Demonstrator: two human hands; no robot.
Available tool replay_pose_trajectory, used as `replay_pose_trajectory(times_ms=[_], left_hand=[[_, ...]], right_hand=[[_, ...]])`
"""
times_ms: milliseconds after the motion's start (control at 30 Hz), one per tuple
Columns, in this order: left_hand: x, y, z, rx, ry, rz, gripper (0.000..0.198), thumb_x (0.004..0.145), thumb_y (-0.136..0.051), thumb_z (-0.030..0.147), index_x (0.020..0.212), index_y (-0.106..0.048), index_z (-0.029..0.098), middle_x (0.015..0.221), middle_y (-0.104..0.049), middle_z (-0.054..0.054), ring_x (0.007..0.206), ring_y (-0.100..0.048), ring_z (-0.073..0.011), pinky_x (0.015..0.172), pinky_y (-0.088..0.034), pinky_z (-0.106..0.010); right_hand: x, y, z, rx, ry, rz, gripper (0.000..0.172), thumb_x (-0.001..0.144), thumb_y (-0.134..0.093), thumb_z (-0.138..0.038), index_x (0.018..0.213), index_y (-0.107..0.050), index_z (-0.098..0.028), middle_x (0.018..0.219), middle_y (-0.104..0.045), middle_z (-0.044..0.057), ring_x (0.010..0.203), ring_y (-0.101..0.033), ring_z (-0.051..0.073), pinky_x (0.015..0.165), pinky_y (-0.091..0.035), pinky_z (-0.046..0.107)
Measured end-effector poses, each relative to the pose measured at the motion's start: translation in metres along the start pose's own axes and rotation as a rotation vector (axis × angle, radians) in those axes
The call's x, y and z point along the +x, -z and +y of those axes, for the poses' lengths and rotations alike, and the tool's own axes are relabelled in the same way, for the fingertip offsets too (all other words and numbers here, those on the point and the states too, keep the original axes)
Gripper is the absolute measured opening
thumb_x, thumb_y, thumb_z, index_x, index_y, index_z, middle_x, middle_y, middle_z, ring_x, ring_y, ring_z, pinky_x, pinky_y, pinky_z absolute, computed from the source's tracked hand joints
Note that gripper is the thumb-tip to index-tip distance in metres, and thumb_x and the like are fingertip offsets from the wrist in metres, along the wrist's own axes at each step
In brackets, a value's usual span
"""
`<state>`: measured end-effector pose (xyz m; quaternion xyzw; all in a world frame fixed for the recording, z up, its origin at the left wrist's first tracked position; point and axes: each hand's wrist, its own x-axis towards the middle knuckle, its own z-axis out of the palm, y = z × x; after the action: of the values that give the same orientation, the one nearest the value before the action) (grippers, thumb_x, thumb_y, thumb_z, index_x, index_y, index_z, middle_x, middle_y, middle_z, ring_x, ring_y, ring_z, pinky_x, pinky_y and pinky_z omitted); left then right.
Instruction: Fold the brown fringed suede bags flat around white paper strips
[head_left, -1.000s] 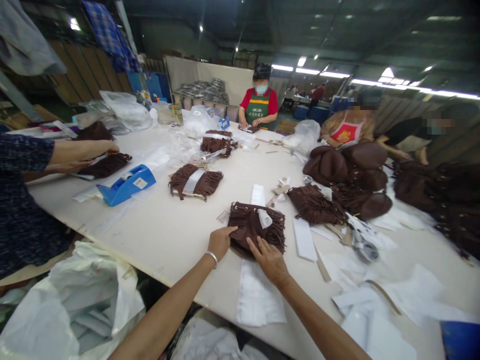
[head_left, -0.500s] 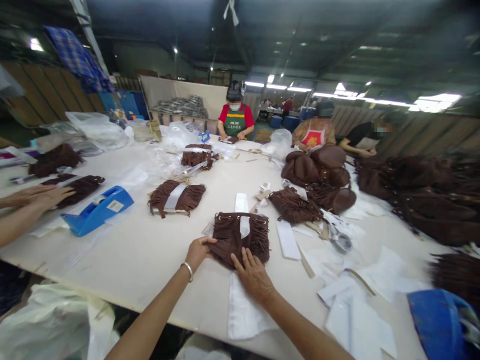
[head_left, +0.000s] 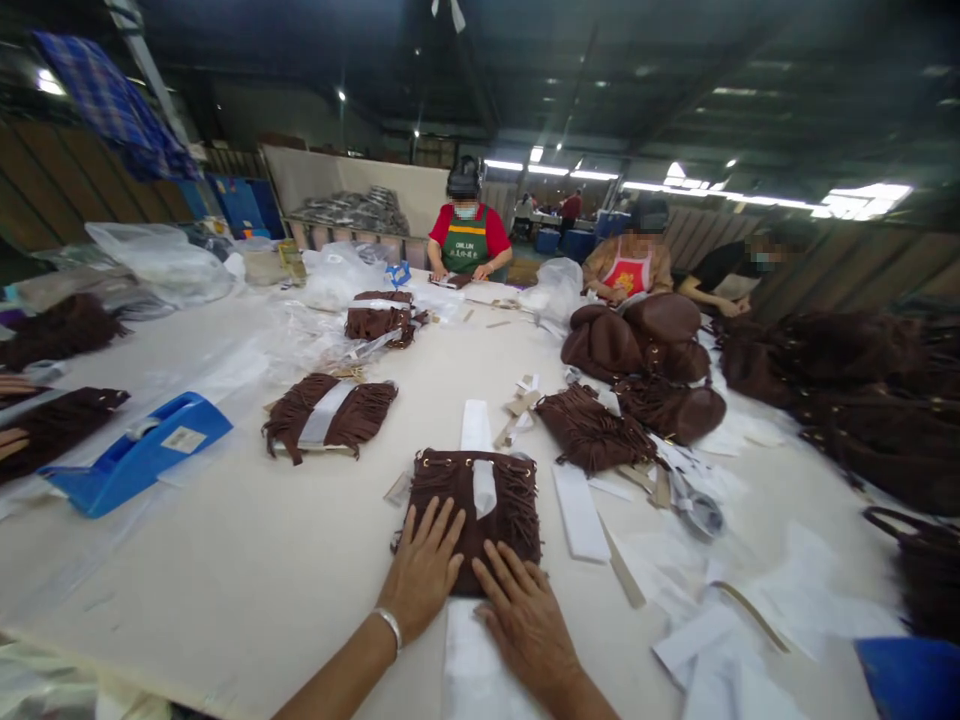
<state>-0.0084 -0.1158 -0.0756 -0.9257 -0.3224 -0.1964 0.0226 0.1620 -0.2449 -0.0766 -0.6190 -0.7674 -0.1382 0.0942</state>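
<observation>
A dark brown fringed bag (head_left: 469, 540) lies flat in front of me, with gold eyelets along its top edge and a white wrapped piece (head_left: 484, 488) at its upper middle. My left hand (head_left: 422, 570), with a silver bracelet at the wrist, rests on the lower left of the bag, fingers spread. My right hand (head_left: 525, 620) lies on the bag's lower right edge, its fingers stretched out. A white strip (head_left: 474, 660) runs under the bag and shows above and below it.
On the table (head_left: 300, 580) are a blue tape dispenser (head_left: 142, 450), a banded fringed bag (head_left: 330, 415), another bag (head_left: 596, 428), white card (head_left: 581, 512) and a tape roll (head_left: 701, 512). Another person's fingers (head_left: 11, 442) show at far left; several people are beyond.
My left hand has moved from the bag's left edge onto its front and opened flat. My right hand stays on the lower part. The view has shifted, and the bag appears closer and straighter.
</observation>
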Motion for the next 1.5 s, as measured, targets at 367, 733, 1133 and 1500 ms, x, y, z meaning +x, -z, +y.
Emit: replay_pose_trajectory(times_ms=[367,733,1133,1500], left_hand=[[0.002,-0.002,0.003,0.067,0.071,-0.019,0.064,0.088,-0.049,0.022,0.148,-0.027,0.026,0.157,-0.023,-0.008,0.144,-0.017,-0.034,0.114,-0.022,-0.062],[0.0,-0.011,0.002,0.049,0.194,-0.076,0.069,0.086,-0.053,0.023,0.149,-0.025,0.028,0.158,-0.019,-0.01,0.144,-0.012,-0.0412,0.11,-0.023,-0.069],[-0.002,-0.004,0.003,0.022,0.199,-0.053,0.069,0.086,-0.052,0.023,0.149,-0.024,0.028,0.158,-0.02,-0.008,0.144,-0.013,-0.0398,0.109,-0.023,-0.07],[0.001,-0.009,-0.001,-0.012,0.256,-0.136,0.067,0.087,-0.052,0.029,0.149,-0.024,0.032,0.158,-0.021,-0.003,0.143,-0.016,-0.0391,0.111,-0.013,-0.068]], right_hand=[[0.058,0.004,0.041,0.135,-0.367,0.202,0.048,0.093,-0.031,-0.011,0.138,-0.046,-0.015,0.143,-0.048,0.012,0.133,-0.042,0.023,0.104,-0.042,0.044],[0.083,-0.064,0.063,0.195,-0.414,0.084,0.055,0.095,-0.032,-0.016,0.149,-0.028,-0.018,0.151,-0.036,0.011,0.14,-0.032,0.025,0.108,-0.038,0.047],[0.204,0.023,0.135,0.292,-0.261,-0.158,0.044,0.1,-0.026,-0.044,0.114,-0.061,-0.02,0.106,-0.071,0.007,0.092,-0.067,0.02,0.077,-0.05,0.032],[0.291,-0.07,0.073,0.304,0.047,-0.599,0.073,0.09,-0.017,-0.073,0.081,-0.069,-0.022,0.082,-0.073,0.007,0.077,-0.067,0.02,0.063,-0.04,0.026]])
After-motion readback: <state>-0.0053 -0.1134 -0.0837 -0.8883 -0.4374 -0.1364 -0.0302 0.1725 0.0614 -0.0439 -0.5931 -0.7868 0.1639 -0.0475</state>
